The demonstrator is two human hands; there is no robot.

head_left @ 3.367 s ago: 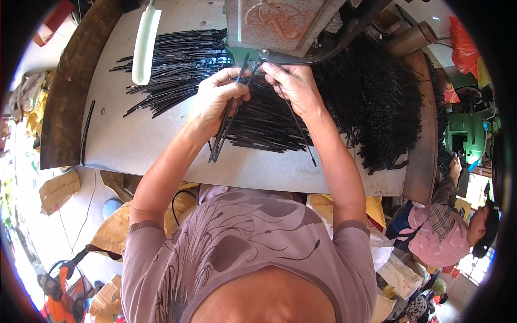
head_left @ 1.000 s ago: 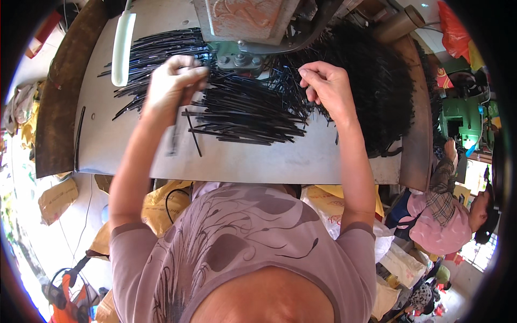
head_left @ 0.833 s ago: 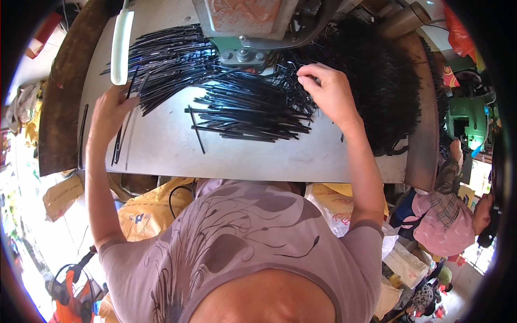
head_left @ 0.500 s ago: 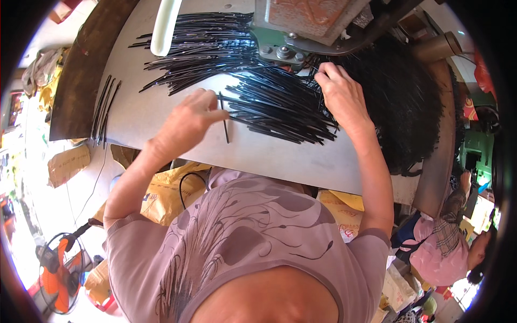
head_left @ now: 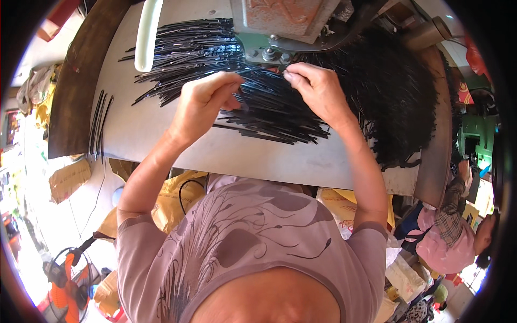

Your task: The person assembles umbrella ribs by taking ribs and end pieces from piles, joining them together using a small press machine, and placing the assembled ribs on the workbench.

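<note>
My left hand (head_left: 207,105) is closed in a pinch over the left edge of a pile of thin black strips (head_left: 285,121). A blurred dark strip (head_left: 243,100) shows at its fingertips. Across the pile, my right hand (head_left: 320,91) pinches thumb and forefinger together just below the machine's bolted green base (head_left: 269,51). What lies between those right fingertips is too small to make out. Another bundle of black strips (head_left: 183,59) fans out to the left of the machine, and a large dense heap of black pieces (head_left: 396,102) lies right of my right hand.
A pale curved bar (head_left: 147,37) hangs over the left bundle. Several separate strips (head_left: 99,126) lie by the table's brown left edge (head_left: 75,97). The grey machine head (head_left: 285,19) stands at the far middle. An orange fan (head_left: 64,285) is lower left; another person (head_left: 444,242) sits at right.
My left hand has moved right and slightly up, closer to the right hand. The single strip beside it has left its earlier place. The view has shifted, moving the machine leftward in the picture.
</note>
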